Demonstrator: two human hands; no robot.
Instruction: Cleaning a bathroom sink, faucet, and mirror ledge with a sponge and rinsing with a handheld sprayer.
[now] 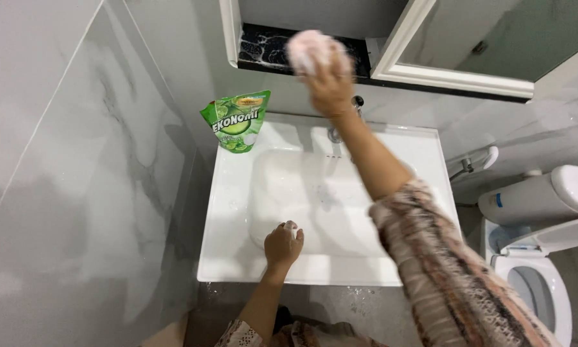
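Note:
My right hand (331, 83) is raised above the tap and grips a pale pink sponge (309, 48), pressed against the dark marbled shelf (263, 48) of the white-framed wall cabinet. My left hand (283, 245) rests on the front inner rim of the white rectangular sink (231, 212), fingers curled, with a small white thing under them that I cannot make out. A chrome tap (356, 106) shows partly behind my right wrist.
A green standing pouch of liquid soap (237, 120) sits on the sink's back left corner. A white toilet (540, 257) with its lid up stands at the right, a wall hose (475, 160) above it. Grey marble wall runs along the left.

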